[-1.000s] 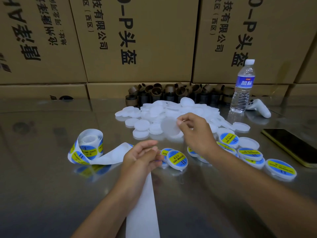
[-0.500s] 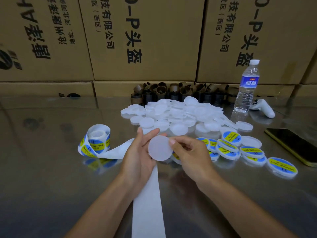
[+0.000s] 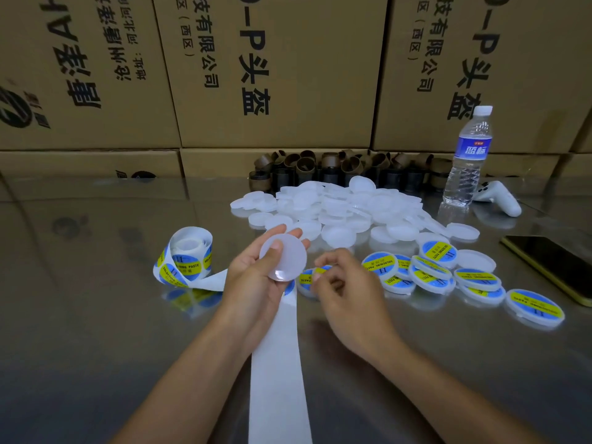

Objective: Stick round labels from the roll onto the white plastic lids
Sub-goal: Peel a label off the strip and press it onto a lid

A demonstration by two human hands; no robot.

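My left hand (image 3: 253,283) holds a plain white lid (image 3: 285,261) above the table, thumb across its top and fingers behind it. Just right of it is my right hand (image 3: 347,293), fingers curled, thumb and forefinger close together over a blue-and-yellow labelled lid (image 3: 306,280); whether they pinch anything is unclear. The label roll (image 3: 189,257) stands to the left, and its white backing strip (image 3: 278,363) runs under my left hand towards me. Behind my hands lies a pile of plain lids (image 3: 346,213).
Several labelled lids (image 3: 432,274) lie to the right on the shiny table (image 3: 96,315). A phone (image 3: 551,261), a water bottle (image 3: 467,161) and a white controller (image 3: 499,197) are at the far right. Brown cores (image 3: 336,168) line the cardboard boxes (image 3: 272,75) behind.
My right hand picked a plain lid from the pile and passed it to my left hand, then let go and dropped lower right. My left hand now holds the lid alone.
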